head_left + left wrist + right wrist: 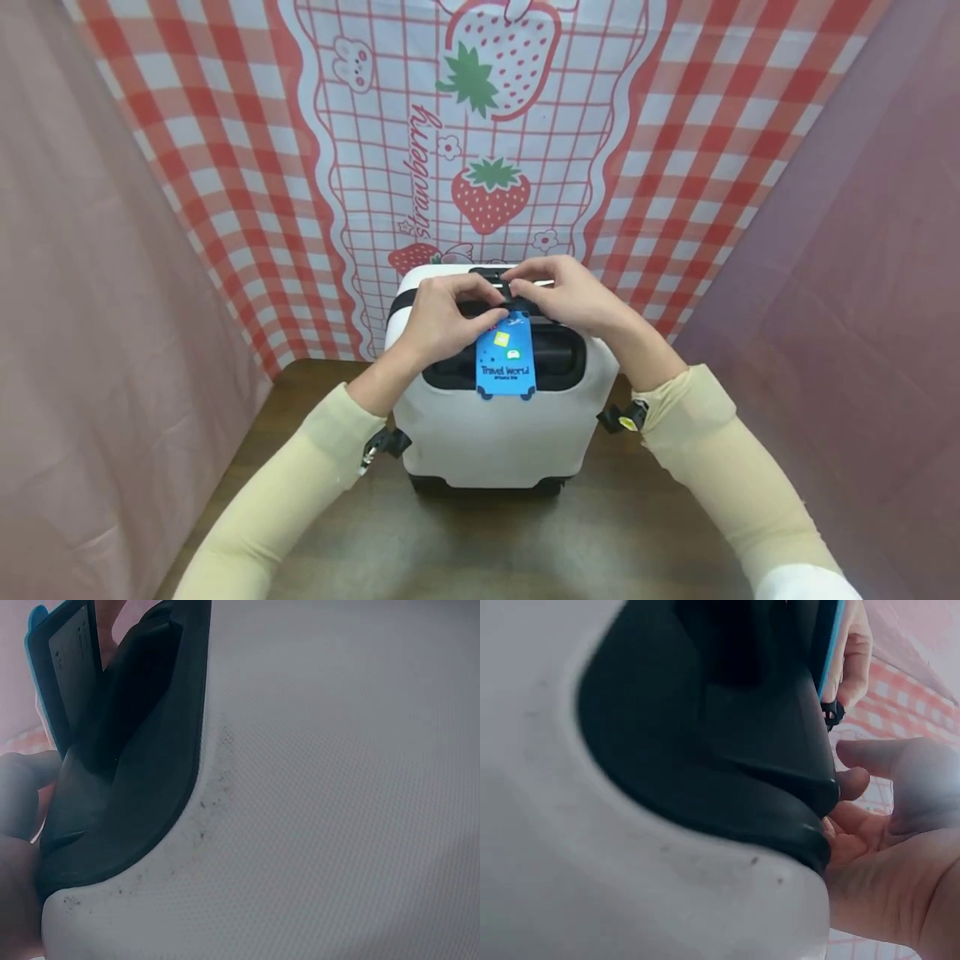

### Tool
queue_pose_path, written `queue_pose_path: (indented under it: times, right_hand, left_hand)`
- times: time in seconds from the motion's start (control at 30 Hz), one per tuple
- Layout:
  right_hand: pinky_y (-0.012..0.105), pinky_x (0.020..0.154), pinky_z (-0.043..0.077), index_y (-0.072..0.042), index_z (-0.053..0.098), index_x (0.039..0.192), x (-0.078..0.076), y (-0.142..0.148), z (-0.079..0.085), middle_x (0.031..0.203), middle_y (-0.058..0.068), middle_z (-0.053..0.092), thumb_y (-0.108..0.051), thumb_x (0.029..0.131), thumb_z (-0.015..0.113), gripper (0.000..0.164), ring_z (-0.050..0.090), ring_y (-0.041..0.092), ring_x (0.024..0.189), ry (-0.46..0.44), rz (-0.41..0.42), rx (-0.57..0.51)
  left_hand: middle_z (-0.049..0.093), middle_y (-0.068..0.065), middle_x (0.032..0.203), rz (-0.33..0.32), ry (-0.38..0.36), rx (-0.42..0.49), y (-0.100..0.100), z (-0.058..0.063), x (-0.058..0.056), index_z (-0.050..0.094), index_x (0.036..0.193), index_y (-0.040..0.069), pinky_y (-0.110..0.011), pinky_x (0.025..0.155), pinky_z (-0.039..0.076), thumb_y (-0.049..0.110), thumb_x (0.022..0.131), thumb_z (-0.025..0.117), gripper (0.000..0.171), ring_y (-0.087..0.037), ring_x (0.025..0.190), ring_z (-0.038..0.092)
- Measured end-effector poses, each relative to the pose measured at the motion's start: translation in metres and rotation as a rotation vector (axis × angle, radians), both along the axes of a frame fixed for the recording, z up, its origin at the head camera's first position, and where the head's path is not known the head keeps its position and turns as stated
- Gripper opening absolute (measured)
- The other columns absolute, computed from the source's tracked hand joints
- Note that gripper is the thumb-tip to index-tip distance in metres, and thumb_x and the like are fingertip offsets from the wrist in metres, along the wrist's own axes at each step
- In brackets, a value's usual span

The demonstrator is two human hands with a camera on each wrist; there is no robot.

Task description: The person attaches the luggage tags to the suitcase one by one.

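Note:
A white suitcase [491, 437] stands upright, with a black strap [402, 304] across its top. Over the black recessed handle [558, 358] hangs a blue luggage tag [504, 358] printed "Travel World". My left hand [446, 321] pinches the top of the tag, where a small black buckle [833, 715] shows in the right wrist view. Across from it, my right hand [577, 292] has its thumb and index fingertips close together by the black strap piece. Whether anything thin lies between them is hidden. The tag's dark back [71, 675] faces the left wrist camera.
The suitcase rests on a brown wooden surface [480, 550]. A red-and-white strawberry cloth [491, 125] hangs close behind it. Pinkish curtains [112, 292] close in both sides. Wrist devices with black straps [386, 446] hang near the suitcase's sides.

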State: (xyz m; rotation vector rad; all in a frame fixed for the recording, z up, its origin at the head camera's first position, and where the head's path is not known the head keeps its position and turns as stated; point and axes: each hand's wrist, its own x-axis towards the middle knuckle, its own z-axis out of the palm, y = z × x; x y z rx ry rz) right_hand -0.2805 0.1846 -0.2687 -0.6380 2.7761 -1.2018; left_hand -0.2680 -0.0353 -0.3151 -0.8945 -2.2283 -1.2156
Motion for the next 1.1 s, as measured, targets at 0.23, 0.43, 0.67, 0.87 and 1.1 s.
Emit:
queue_pose_path:
  times: [0.23, 0.43, 0.67, 0.87, 1.1]
  right_hand:
    - [0.04, 0.098, 0.055, -0.007, 0.07, 0.124, -0.007, 0.0, -0.003, 0.116, 0.013, 0.071, -0.023, 0.105, 0.067, 0.025, 0.063, 0.027, 0.118, -0.052, -0.02, -0.143]
    - [0.035, 0.097, 0.052, -0.003, 0.071, 0.124, -0.009, -0.004, -0.006, 0.122, 0.014, 0.07, -0.021, 0.104, 0.069, 0.026, 0.062, 0.025, 0.116, -0.05, -0.056, -0.251]
    - [0.021, 0.076, 0.055, -0.003, 0.074, 0.119, -0.006, -0.006, -0.004, 0.119, 0.013, 0.075, -0.018, 0.102, 0.073, 0.023, 0.069, 0.015, 0.087, 0.116, -0.071, -0.306]
    - [0.026, 0.049, 0.036, -0.008, 0.079, 0.107, 0.0, -0.007, 0.002, 0.081, 0.009, 0.067, -0.018, 0.099, 0.077, 0.013, 0.046, 0.021, 0.057, 0.371, -0.03, -0.206]
    - [0.026, 0.049, 0.036, -0.01, 0.079, 0.104, 0.006, -0.01, 0.005, 0.069, 0.006, 0.056, -0.016, 0.098, 0.077, 0.008, 0.048, 0.022, 0.058, 0.472, -0.023, -0.16]
  left_hand:
    - [0.08, -0.008, 0.104, -0.05, -0.012, -0.011, 0.002, -0.001, 0.0, 0.081, 0.107, 0.007, -0.033, 0.097, 0.063, 0.009, 0.094, 0.082, 0.014, -0.02, 0.1, 0.078]
    - [0.078, -0.007, 0.107, -0.048, 0.001, -0.021, 0.003, 0.001, -0.001, 0.079, 0.104, 0.007, -0.033, 0.098, 0.062, 0.006, 0.096, 0.077, 0.008, -0.02, 0.103, 0.076]
    - [0.079, -0.009, 0.111, -0.029, 0.03, 0.006, 0.003, -0.001, -0.001, 0.079, 0.111, 0.005, -0.031, 0.097, 0.063, 0.01, 0.095, 0.08, 0.017, -0.021, 0.104, 0.078]
    - [0.081, -0.01, 0.105, -0.008, -0.041, 0.076, 0.002, 0.002, -0.003, 0.076, 0.106, 0.005, -0.032, 0.091, 0.065, 0.015, 0.093, 0.083, 0.018, -0.021, 0.097, 0.08]
    - [0.083, -0.006, 0.097, 0.07, -0.173, 0.031, 0.002, 0.017, -0.006, 0.083, 0.102, 0.008, -0.034, 0.083, 0.064, 0.028, 0.095, 0.081, 0.021, -0.018, 0.089, 0.078]
